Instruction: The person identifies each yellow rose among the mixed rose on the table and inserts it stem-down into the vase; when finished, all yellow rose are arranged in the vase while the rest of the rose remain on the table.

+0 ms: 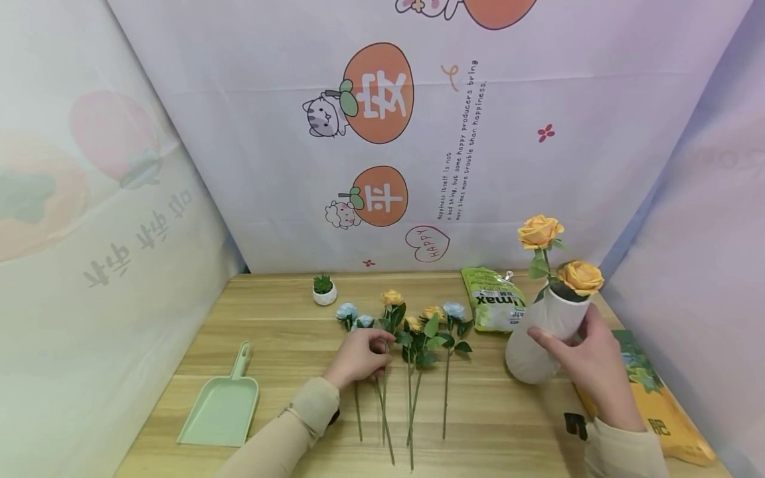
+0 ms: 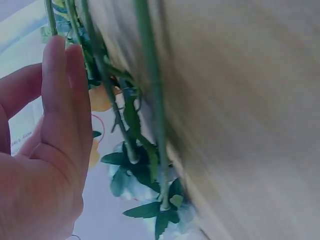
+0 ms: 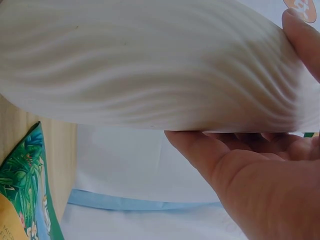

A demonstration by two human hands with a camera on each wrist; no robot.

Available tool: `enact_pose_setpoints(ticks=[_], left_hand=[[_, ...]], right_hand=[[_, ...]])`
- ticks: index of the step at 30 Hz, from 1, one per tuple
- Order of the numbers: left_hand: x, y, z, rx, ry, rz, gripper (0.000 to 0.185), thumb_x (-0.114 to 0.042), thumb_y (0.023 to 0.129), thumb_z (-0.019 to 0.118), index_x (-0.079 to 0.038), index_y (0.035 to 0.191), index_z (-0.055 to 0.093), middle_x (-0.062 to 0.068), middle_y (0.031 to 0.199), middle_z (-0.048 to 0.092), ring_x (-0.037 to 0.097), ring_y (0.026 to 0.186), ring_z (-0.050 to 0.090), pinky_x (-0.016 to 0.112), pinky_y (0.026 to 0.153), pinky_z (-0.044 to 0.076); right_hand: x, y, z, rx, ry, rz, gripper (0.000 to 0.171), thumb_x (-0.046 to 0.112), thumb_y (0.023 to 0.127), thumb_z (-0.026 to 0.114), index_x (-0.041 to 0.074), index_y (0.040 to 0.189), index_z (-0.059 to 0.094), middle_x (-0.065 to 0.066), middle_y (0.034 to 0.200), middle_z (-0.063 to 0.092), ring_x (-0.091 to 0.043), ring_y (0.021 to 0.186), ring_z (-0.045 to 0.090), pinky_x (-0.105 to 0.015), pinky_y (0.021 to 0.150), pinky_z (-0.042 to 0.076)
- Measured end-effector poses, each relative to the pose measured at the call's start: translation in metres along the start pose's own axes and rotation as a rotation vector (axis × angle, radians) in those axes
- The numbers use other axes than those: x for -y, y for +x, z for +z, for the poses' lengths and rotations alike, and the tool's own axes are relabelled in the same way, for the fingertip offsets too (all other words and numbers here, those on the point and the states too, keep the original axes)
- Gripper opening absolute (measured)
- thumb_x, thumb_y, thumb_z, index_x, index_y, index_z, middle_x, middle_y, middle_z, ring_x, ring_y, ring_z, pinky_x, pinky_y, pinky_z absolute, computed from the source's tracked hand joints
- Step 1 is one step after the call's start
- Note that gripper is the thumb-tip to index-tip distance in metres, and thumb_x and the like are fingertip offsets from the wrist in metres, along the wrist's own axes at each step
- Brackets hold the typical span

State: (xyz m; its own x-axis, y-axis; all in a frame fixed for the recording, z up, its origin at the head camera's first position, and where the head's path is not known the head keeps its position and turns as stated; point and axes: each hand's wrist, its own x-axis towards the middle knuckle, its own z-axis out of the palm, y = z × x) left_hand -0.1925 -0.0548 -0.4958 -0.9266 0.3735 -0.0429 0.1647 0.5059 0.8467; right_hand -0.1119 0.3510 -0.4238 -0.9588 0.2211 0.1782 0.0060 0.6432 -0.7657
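A white ribbed vase [image 1: 540, 338] stands tilted at the right of the wooden table [image 1: 281, 352], and my right hand [image 1: 588, 362] grips its side. Two orange roses [image 1: 540, 231] stick out of its mouth. In the right wrist view the vase [image 3: 150, 65] fills the top, with my right hand [image 3: 260, 185] wrapped under it. Several loose blue and orange roses [image 1: 412, 325] lie in the middle, stems toward me. My left hand [image 1: 361, 356] rests at their left side. In the left wrist view my left hand [image 2: 45, 165] has straight fingers beside the green stems [image 2: 155, 100].
A pale green scoop [image 1: 222, 401] lies at the front left. A tiny potted plant [image 1: 324, 290] and a green pouch [image 1: 493, 299] sit near the back. A yellow bag with leaf print [image 1: 654, 398] [image 3: 25, 190] lies right of the vase. Printed cloth walls surround the table.
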Motion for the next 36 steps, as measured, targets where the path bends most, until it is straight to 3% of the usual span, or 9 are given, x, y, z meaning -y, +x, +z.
enact_pose_setpoints(ticks=[8,17,25,36], left_hand=[[-0.016,0.002,-0.007,-0.065,0.058,0.1,0.039,-0.007,0.095,0.08,-0.014,0.133,0.075,0.01,0.111,0.076,0.017,0.069,0.074,0.028,0.062,0.061],[-0.038,0.01,-0.017,-0.11,-0.017,0.219,0.049,-0.003,0.096,0.081,-0.017,0.142,0.07,0.013,0.125,0.073,0.013,0.085,0.079,0.028,0.068,0.065],[-0.075,0.021,-0.031,-0.236,-0.039,0.369,0.049,-0.004,0.096,0.081,-0.02,0.142,0.071,0.004,0.122,0.074,0.011,0.088,0.079,0.029,0.068,0.065],[-0.13,0.032,-0.04,-0.255,-0.145,0.521,0.049,0.0,0.097,0.08,-0.016,0.141,0.071,0.004,0.122,0.072,0.014,0.09,0.079,0.031,0.076,0.067]], right_hand=[[-0.002,0.001,0.0,0.007,0.0,0.009,0.102,0.052,0.094,0.082,-0.002,0.162,0.029,-0.037,0.145,0.053,-0.054,0.124,0.059,-0.07,0.09,0.058],[-0.002,0.0,0.0,0.001,0.006,0.001,0.103,0.051,0.095,0.082,-0.001,0.164,0.027,-0.037,0.145,0.052,-0.055,0.125,0.059,-0.071,0.091,0.056],[-0.003,0.0,-0.001,0.01,0.005,0.007,0.104,0.053,0.095,0.081,-0.002,0.164,0.026,-0.038,0.146,0.052,-0.055,0.125,0.058,-0.071,0.091,0.056],[-0.004,0.0,-0.001,0.015,0.004,0.017,0.104,0.053,0.095,0.081,-0.002,0.164,0.027,-0.037,0.145,0.053,-0.054,0.124,0.059,-0.068,0.09,0.057]])
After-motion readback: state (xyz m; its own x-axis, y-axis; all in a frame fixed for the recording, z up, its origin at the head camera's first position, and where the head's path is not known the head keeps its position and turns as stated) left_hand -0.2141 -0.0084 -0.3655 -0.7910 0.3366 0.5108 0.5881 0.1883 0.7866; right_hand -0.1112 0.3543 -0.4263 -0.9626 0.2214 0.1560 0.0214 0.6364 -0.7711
